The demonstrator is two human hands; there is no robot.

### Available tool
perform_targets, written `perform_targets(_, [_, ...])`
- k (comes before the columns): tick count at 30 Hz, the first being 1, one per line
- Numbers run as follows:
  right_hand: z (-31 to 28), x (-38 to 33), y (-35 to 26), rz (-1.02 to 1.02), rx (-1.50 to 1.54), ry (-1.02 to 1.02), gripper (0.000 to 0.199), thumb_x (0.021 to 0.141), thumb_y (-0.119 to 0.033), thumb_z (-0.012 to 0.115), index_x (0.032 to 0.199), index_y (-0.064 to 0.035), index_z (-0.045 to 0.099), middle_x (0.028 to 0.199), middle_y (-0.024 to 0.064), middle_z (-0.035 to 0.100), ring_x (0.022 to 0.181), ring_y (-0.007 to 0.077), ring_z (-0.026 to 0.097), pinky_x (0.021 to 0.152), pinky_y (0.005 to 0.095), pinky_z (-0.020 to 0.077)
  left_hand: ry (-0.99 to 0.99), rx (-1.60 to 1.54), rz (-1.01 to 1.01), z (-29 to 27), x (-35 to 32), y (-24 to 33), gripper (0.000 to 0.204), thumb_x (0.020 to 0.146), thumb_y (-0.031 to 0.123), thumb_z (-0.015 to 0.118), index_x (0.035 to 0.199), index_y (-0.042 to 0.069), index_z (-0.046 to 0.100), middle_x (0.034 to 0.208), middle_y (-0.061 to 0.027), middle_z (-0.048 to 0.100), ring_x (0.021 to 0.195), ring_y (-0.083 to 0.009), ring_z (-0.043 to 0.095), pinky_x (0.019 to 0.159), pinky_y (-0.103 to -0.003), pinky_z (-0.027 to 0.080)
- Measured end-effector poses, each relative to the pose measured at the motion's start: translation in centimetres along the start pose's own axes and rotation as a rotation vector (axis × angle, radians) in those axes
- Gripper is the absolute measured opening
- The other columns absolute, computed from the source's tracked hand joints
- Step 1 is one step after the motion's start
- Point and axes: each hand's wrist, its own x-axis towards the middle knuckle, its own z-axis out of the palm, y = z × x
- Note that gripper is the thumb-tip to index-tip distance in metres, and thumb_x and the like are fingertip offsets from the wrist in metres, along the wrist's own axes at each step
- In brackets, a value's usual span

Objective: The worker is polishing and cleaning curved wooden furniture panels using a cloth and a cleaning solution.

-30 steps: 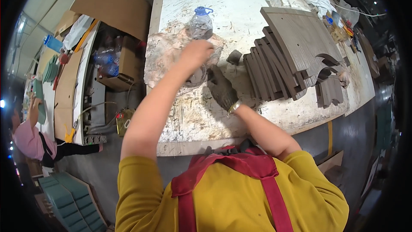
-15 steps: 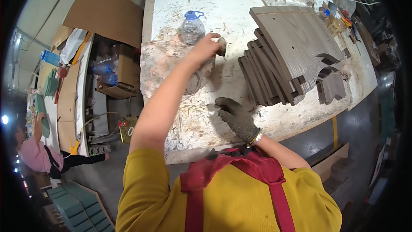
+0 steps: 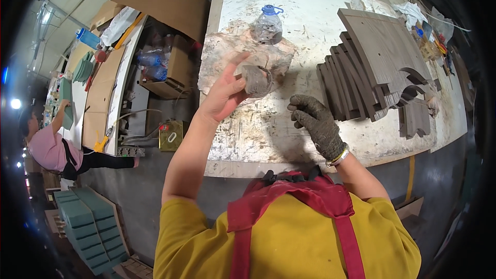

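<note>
Grey-brown panels [image 3: 380, 46] stacked toward the white surface's [image 3: 248, 144] right edge, neither hand on them; how many are finished doesn't show. Bare left hand [image 3: 226, 93]: thumb and fingers narrow on a grey pad-like piece [image 3: 251, 79], at a round tin [image 3: 269, 79] toward the left edge; contact unclear. Gloved right hand [image 3: 320, 124] nearer the front edge, fingers half-curled, parted, apparently empty.

Bare left hand [image 3: 226, 92], mine: grips one small grey-brown piece [image 3: 252, 79], over or just before a round dish [image 3: 269, 79]. Gloved right hand [image 3: 316, 123], mine: fingers loosely curled above the stained white worktable [image 3: 248, 142]. Also: clear bottle [image 3: 268, 30], blue-capped, by a crumpled sheet [image 3: 219, 51]; grey-brown boards [image 3: 374, 46], stacked aslant, right; open carton [image 3: 178, 67] of bottles, left.
</note>
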Motion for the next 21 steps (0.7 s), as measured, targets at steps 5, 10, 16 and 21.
perform_targets(5, [-0.5,0.0,-2.1,-0.018,-0.008,0.061,0.031,0.096,-0.014,0.062,0.125,-0.0021,0.06,0.103,0.0071,0.068,0.085,0.0116,0.061,0.074,0.0261,0.0521,0.228,0.492,0.034,2.8,-1.9,0.0,0.09,0.083,0.001,0.075,0.156,0.015,0.024,0.124,-0.0138,0.063,0.109,-0.0215,0.062,0.095,-0.036,0.05])
perform_targets(10, [-0.2,0.2,-3.4,0.002,-0.013,0.068,0.031,0.097,-0.02,0.064,0.122,-0.0026,0.061,0.097,0.0043,0.065,0.083,0.012,0.06,0.071,0.0274,0.0516,0.247,1.5,0.461,5.0,-3.1,-1.2,0.095,0.075,0.002,0.079,0.155,0.011,0.027,0.119,-0.0095,0.065,0.102,-0.0261,0.06,0.091,-0.04,0.048])
perform_targets(16, [0.9,1.1,-2.3,0.361,0.388,-0.164,0.049,0.098,-0.055,0.051,0.117,-0.0106,0.061,0.092,0.001,0.063,0.067,0.0112,0.06,0.055,0.0252,0.0466,0.034,1.663,0.721,5.6,-3.2,-3.0,0.095,0.071,0.003,0.082,0.152,0.011,0.032,0.123,-0.0096,0.065,0.107,-0.0312,0.06,0.095,-0.042,0.045])
perform_targets(21, [1.0,1.2,-0.8,0.362,0.42,-0.262,0.047,0.1,-0.049,0.051,0.124,-0.0104,0.06,0.1,0.0023,0.066,0.073,0.0123,0.062,0.057,0.0251,0.0469,-0.146,1.636,0.719,5.7,-3.5,-4.2,0.09,0.073,0.006,0.083,0.148,0.011,0.034,0.131,-0.0133,0.061,0.112,-0.0349,0.06,0.095,-0.043,0.048])
